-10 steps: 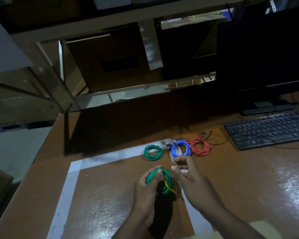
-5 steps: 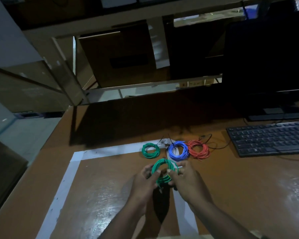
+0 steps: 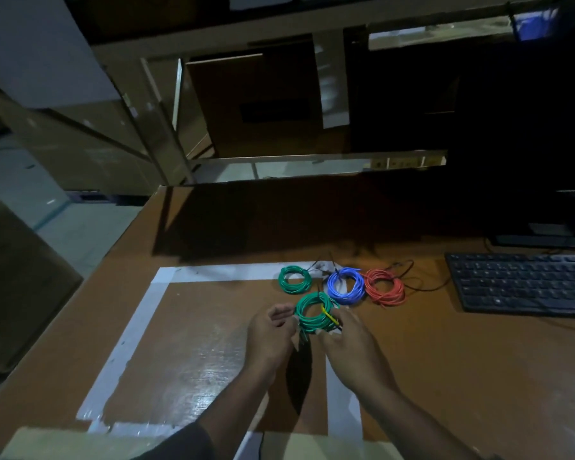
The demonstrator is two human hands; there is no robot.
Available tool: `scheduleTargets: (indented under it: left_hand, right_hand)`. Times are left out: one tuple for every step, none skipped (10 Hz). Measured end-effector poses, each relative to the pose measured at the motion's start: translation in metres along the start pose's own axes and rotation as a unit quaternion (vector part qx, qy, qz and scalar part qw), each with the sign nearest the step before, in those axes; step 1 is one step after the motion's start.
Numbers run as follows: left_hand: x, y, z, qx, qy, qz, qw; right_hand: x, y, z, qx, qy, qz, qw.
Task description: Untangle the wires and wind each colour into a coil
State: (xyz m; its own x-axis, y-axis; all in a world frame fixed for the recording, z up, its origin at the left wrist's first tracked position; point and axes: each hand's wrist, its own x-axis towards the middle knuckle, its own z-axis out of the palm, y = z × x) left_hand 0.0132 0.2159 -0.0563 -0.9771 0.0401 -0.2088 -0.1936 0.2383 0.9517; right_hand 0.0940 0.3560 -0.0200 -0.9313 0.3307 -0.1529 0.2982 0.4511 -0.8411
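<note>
A green wire coil (image 3: 307, 310) bound with a yellow tie (image 3: 329, 316) lies low over the brown table, between my hands. My right hand (image 3: 351, 343) pinches its lower right edge beside the tie. My left hand (image 3: 269, 333) is just left of the coil with its fingers apart, at most brushing the coil. Behind it lie three wound coils: a smaller green coil (image 3: 294, 278), a blue coil (image 3: 346, 287) and a red coil (image 3: 384, 287). The blue and red coils touch each other.
White tape (image 3: 213, 272) marks a square on the table (image 3: 445, 360). A black keyboard (image 3: 525, 283) lies at the right and a dark monitor (image 3: 528, 127) stands behind it. Thin black wires (image 3: 412, 283) trail behind the red coil. The table's left edge drops to the floor.
The green coil has moved forward and down towards the other coils. My left hand has loosened from it and spread its fingers. My right hand now pinches it by the tie.
</note>
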Motion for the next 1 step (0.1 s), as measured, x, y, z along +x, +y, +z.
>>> scheduleTargets:
  left_hand:
    - [0.0001,0.0011,-0.0067,0.022,0.006,0.018,1.000]
  right_hand:
    - [-0.0115,0.0006,0.0034,-0.008,0.019,0.001,1.000]
